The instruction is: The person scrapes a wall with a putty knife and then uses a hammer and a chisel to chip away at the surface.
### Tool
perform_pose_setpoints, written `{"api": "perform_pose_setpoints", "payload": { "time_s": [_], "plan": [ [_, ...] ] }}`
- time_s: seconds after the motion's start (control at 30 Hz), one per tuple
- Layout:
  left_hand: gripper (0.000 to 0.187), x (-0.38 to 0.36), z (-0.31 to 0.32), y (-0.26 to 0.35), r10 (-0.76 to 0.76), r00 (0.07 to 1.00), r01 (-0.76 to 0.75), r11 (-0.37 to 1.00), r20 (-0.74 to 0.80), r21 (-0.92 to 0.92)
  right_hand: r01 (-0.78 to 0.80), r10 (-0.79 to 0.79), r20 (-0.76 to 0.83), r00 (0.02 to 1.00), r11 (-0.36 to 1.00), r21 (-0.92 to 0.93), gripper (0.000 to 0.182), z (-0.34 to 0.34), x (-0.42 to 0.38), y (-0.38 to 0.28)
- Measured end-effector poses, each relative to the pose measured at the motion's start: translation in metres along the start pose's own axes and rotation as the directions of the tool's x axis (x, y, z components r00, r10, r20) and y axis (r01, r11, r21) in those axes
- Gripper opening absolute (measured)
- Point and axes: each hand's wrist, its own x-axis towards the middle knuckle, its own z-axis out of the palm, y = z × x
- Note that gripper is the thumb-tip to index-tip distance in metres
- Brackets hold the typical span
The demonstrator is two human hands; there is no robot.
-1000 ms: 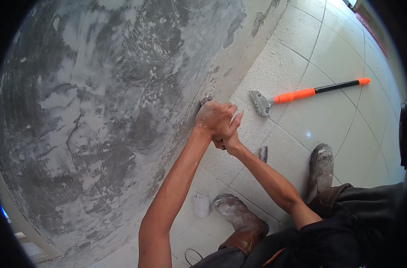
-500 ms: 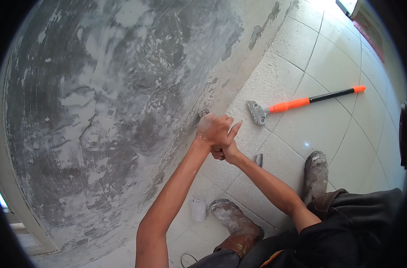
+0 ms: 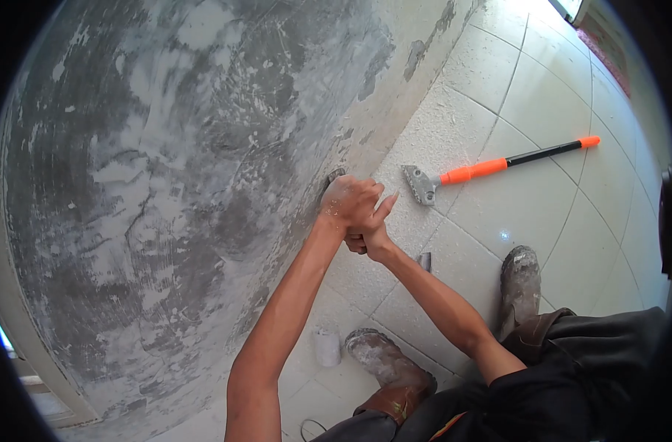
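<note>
Both hands are together at the lower part of a patchy grey and white wall [image 3: 225, 169]. My left hand [image 3: 345, 200] is wrapped round a small tool, whose dull metal end [image 3: 337, 174] shows against the wall surface; most of the tool is hidden by the fingers. My right hand [image 3: 373, 234] is pressed in just below, its fingers closed around the same grip or the left hand; which one cannot be made out. White dust coats the back of my left hand.
A long scraper with an orange and black handle [image 3: 474, 172] lies on the dusty tiled floor [image 3: 542, 199]. Near my boots [image 3: 521, 283] stand a whitish cylinder [image 3: 327, 348] and a short grey piece [image 3: 424, 261]. A thin wire loop lies at the bottom.
Both hands have shifted very slightly up and left along the wall, still joined. The camera view has moved a little. The scraper lies as before.
</note>
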Motion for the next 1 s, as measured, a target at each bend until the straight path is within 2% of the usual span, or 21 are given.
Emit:
{"api": "perform_pose_setpoints", "payload": {
  "time_s": [0.03, 0.1, 0.13, 0.2, 0.23, 0.3, 0.4, 0.47, 0.53, 0.6, 0.63, 0.67, 0.77, 0.87, 0.9, 0.93, 1.0],
  "plan": [
    [0.050, 0.001, 0.002, 0.000, 0.000, 1.000, 0.000, 1.000, 0.006, -0.005, -0.004, 0.004, -0.005, 1.000, 1.000, 0.004, 0.039, 0.002, -0.001, -0.001],
    [0.053, 0.000, 0.005, -0.003, 0.042, 0.998, -0.042, 0.999, -0.035, 0.000, 0.042, -0.055, -0.125, 0.991, 0.993, -0.108, 0.061, 0.009, -0.002, 0.006],
    [0.053, 0.002, 0.005, -0.007, 0.021, 0.999, -0.021, 1.000, -0.031, -0.005, 0.020, -0.033, -0.119, 0.992, 0.994, -0.108, 0.061, 0.013, 0.000, 0.007],
    [0.056, 0.018, -0.002, -0.012, 0.130, 0.991, -0.130, 0.991, 0.003, -0.005, 0.019, -0.009, -0.229, 0.973, 0.999, 0.038, 0.064, 0.018, 0.011, -0.002],
    [0.056, 0.029, -0.012, -0.009, 0.113, 0.994, -0.113, 0.994, -0.010, 0.000, 0.053, -0.049, -0.208, 0.977, 0.999, 0.012, 0.065, 0.015, 0.018, -0.008],
    [0.057, 0.054, -0.030, -0.001, 0.067, 0.987, -0.079, 0.994, 0.146, 0.072, 0.092, -0.094, -0.158, 0.983, 0.996, -0.023, 0.068, 0.007, 0.027, -0.032],
    [0.057, 0.066, -0.019, 0.004, 0.060, 0.997, -0.062, 0.997, 0.056, 0.040, 0.106, -0.101, -0.159, 0.982, 0.994, 0.021, 0.068, 0.003, 0.013, -0.055],
    [0.057, 0.053, -0.007, 0.008, 0.056, 0.998, -0.056, 0.998, -0.002, 0.008, 0.091, -0.095, -0.163, 0.982, 0.995, -0.035, 0.065, -0.002, 0.002, -0.052],
    [0.057, 0.030, -0.004, 0.010, 0.060, 0.994, -0.063, 0.998, -0.086, -0.031, 0.083, -0.109, -0.140, 0.984, 0.981, -0.176, 0.061, -0.012, -0.006, -0.029],
    [0.056, 0.006, -0.008, 0.010, 0.049, 0.998, -0.049, 0.999, -0.035, -0.014, 0.111, -0.123, -0.053, 0.991, 0.976, -0.188, 0.055, -0.002, -0.029, -0.010],
    [0.055, -0.005, -0.009, 0.009, 0.032, 0.999, -0.032, 0.999, 0.014, 0.001, 0.179, -0.193, -0.045, 0.980, 0.960, -0.213, 0.046, 0.008, -0.037, -0.001],
    [0.055, -0.014, -0.010, 0.010, 0.033, 0.999, -0.033, 0.999, 0.016, 0.004, 0.181, -0.195, -0.045, 0.980, 0.961, -0.210, 0.046, 0.012, -0.040, 0.007],
    [0.051, -0.036, -0.005, 0.010, 0.089, 0.995, -0.091, 0.995, -0.040, -0.050, 0.163, -0.182, -0.074, 0.980, 0.963, -0.213, 0.028, 0.009, -0.042, 0.033],
    [0.048, -0.049, -0.015, 0.017, 0.112, 0.991, -0.121, 0.982, -0.070, -0.146, 0.165, -0.180, -0.050, 0.982, 0.961, -0.222, 0.021, 0.017, -0.052, 0.026],
    [0.043, -0.052, -0.016, 0.018, 0.180, 0.979, -0.191, 0.974, -0.098, -0.121, 0.179, -0.205, -0.075, 0.976, 0.949, -0.260, 0.017, 0.019, -0.054, 0.023],
    [0.043, -0.051, -0.017, 0.017, 0.187, 0.978, -0.197, 0.973, -0.095, -0.119, 0.184, -0.210, -0.077, 0.975, 0.949, -0.257, 0.017, 0.017, -0.052, 0.028],
    [0.041, -0.050, -0.017, 0.016, 0.283, 0.949, -0.295, 0.953, -0.140, -0.068, 0.333, -0.381, -0.018, 0.924, 0.827, -0.453, 0.023, 0.011, -0.048, 0.040]
  ]
}}
